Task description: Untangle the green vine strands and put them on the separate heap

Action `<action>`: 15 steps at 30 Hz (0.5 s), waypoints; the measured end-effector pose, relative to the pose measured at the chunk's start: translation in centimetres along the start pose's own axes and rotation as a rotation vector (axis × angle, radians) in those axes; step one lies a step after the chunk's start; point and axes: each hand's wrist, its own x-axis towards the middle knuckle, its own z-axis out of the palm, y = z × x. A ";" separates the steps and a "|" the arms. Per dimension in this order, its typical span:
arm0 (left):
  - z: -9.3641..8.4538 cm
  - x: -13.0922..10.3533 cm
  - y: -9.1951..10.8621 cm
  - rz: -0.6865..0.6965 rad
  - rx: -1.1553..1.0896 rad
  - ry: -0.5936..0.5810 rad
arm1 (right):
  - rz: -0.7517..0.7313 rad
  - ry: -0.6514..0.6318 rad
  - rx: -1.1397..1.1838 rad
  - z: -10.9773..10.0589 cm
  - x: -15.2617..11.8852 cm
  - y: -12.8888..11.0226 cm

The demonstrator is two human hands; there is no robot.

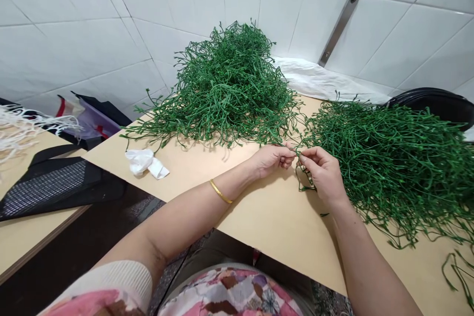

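Note:
My left hand and my right hand meet over the wooden table, fingertips nearly touching. Both are closed in a pinch on a thin green plastic stem piece, part of which hangs below my right fingers. Behind my left hand rises a tall heap of green stems. A second, wider heap of green stems lies beside my right hand. The exact point where the fingers grip is small and partly hidden.
Crumpled white tissue lies at the table's left. Several loose stems are at the lower right. A black round object and white cloth stand by the tiled wall. Another table at left bears a black mesh bag.

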 end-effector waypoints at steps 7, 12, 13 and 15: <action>0.4 -0.2 0.2 0.075 0.279 0.182 | 0.009 -0.118 -0.068 -0.5 0.2 0.1; 0.6 -0.3 0.4 0.077 0.284 0.189 | -0.134 -0.139 -0.237 -0.6 0.3 0.2; 0.5 -0.3 0.3 0.077 0.282 0.188 | -0.140 -0.150 -0.230 -0.6 0.3 0.3; 0.3 -0.2 0.2 0.078 0.275 0.190 | -0.137 -0.178 -0.184 -0.5 0.2 0.4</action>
